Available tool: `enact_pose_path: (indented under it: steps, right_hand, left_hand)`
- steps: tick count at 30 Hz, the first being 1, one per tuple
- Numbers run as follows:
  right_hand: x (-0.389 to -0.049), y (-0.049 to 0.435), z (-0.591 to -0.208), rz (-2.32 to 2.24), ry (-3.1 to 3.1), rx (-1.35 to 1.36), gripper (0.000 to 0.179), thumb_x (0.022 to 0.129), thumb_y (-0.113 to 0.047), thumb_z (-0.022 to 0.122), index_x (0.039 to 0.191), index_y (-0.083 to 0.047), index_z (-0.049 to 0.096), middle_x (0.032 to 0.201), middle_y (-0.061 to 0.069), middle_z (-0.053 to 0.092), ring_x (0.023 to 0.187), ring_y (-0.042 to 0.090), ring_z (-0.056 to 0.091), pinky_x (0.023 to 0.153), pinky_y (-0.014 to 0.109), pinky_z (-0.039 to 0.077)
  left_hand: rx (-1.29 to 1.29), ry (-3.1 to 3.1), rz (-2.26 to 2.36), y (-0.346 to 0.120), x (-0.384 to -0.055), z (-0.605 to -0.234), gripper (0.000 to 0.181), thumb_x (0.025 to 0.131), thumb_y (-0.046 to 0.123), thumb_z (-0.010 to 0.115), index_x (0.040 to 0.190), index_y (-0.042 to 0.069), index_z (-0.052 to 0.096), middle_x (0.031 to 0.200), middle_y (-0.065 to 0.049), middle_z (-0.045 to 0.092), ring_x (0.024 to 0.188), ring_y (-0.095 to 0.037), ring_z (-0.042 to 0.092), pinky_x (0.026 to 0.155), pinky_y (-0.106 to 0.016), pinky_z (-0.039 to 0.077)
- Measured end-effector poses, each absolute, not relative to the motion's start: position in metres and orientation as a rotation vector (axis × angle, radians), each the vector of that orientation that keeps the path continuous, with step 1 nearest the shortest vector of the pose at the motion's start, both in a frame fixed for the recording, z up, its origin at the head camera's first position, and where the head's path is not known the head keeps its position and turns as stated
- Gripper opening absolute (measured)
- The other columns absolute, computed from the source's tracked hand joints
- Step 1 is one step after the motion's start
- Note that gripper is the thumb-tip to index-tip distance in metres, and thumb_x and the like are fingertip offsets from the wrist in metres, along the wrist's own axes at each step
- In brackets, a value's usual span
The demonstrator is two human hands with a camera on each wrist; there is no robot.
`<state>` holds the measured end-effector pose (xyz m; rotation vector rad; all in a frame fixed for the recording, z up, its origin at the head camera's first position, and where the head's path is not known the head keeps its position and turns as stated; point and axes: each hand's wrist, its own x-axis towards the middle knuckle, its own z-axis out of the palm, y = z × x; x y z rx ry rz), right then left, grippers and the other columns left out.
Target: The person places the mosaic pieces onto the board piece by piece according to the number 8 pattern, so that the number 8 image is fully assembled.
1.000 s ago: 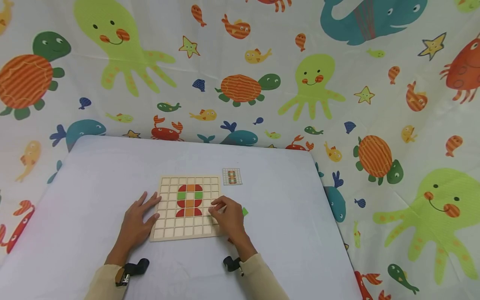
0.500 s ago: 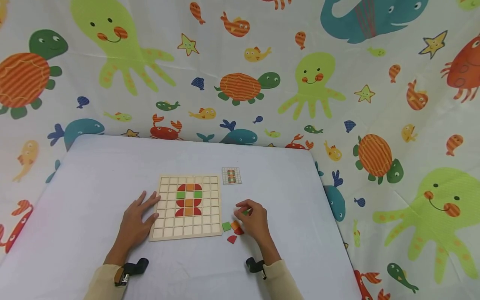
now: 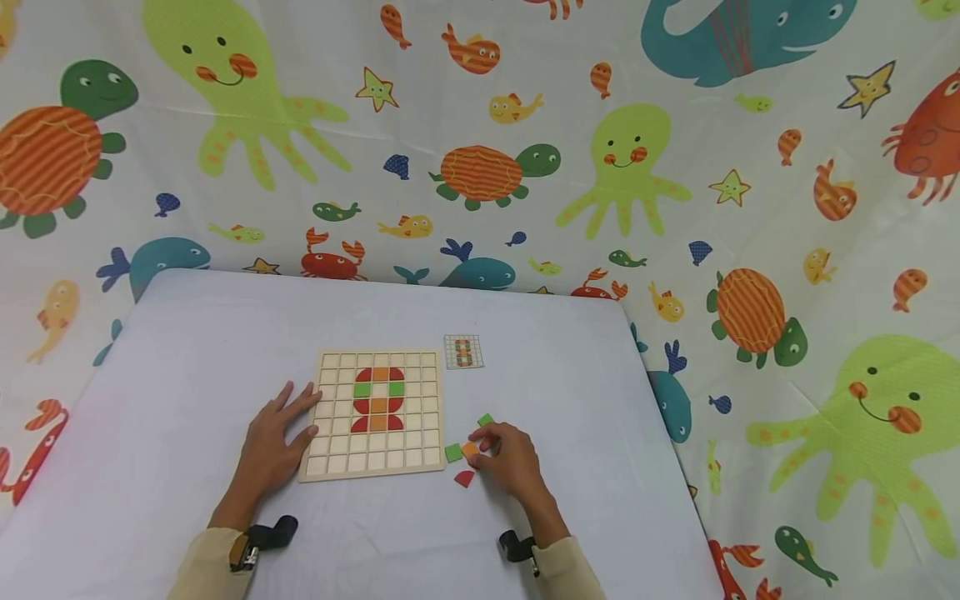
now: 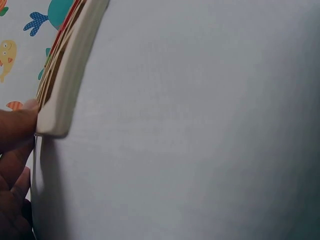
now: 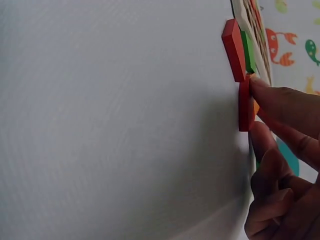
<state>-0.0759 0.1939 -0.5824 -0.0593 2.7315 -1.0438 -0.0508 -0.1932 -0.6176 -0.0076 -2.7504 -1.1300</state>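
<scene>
My left hand (image 3: pixel 272 442) rests against the left side of a wooden grid board (image 3: pixel 337 461), fingers spread and mostly straight. Its thumb (image 4: pixel 20 122) touches the board's edge near the corner. Red, orange and green tiles form a symmetrical pattern in the board's middle columns. Right of the board, my right hand (image 3: pixel 513 458) reaches down with bent fingers at an orange square tile (image 3: pixel 470 450). In the right wrist view, the thumb (image 5: pixel 280 97) touches the end of a red tile (image 5: pixel 245 107) in front of it. Whether thumb and fingers pinch either tile is unclear.
Beside the right hand lie two green square tiles, one near the board (image 3: pixel 453 452) and one farther back (image 3: pixel 486 419). A red quarter-round tile (image 3: pixel 464 479) lies nearer me. Behind the board's right corner is a small pattern card (image 3: pixel 463 352).
My right hand left the board's right part, moved right past the farther green tile, then came down and toward me to the orange and red tiles. The left hand stays put.
</scene>
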Motion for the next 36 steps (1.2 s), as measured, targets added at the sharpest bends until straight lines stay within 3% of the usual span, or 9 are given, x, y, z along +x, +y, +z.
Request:
enact_pose_path:
  steps: [12, 24, 36]
  right_hand:
    - [-0.075, 0.192, -0.583, -1.19, 2.714, -0.065, 0.024, 0.086, -0.009, 0.088, 0.094, -0.021, 0.068, 0.084, -0.007, 0.067, 0.071, 0.013, 0.053, 0.058, 0.023, 0.043]
    - [-0.067, 0.163, -0.582, -1.434, 2.663, -0.203, 0.02, 0.092, -0.01, 0.082, 0.103, -0.025, 0.076, 0.085, -0.005, 0.07, 0.06, 0.006, 0.049, 0.05, 0.018, 0.043]
    - [-0.055, 0.104, -0.584, -1.551, 2.54, -0.302, 0.013, 0.093, -0.017, 0.084, 0.102, -0.026, 0.08, 0.086, -0.009, 0.071, 0.064, 0.001, 0.049, 0.054, 0.015, 0.042]
  left_hand:
    - [0.0, -2.755, -1.125, -0.192, -0.052, -0.618, 0.057, 0.096, 0.008, 0.073, 0.15, 0.009, 0.058, 0.163, -0.022, 0.047, 0.156, -0.055, 0.031, 0.115, -0.083, 0.026]
    - [-0.006, -2.741, -1.138, -0.192, -0.05, -0.617, 0.058, 0.095, 0.006, 0.073, 0.151, 0.008, 0.058, 0.162, -0.022, 0.048, 0.156, -0.054, 0.031, 0.115, -0.083, 0.026]
    - [0.0, -2.74, -1.147, -0.193, -0.051, -0.62, 0.057, 0.096, 0.007, 0.073, 0.151, 0.009, 0.058, 0.162, -0.022, 0.048, 0.156, -0.055, 0.031, 0.113, -0.084, 0.027]
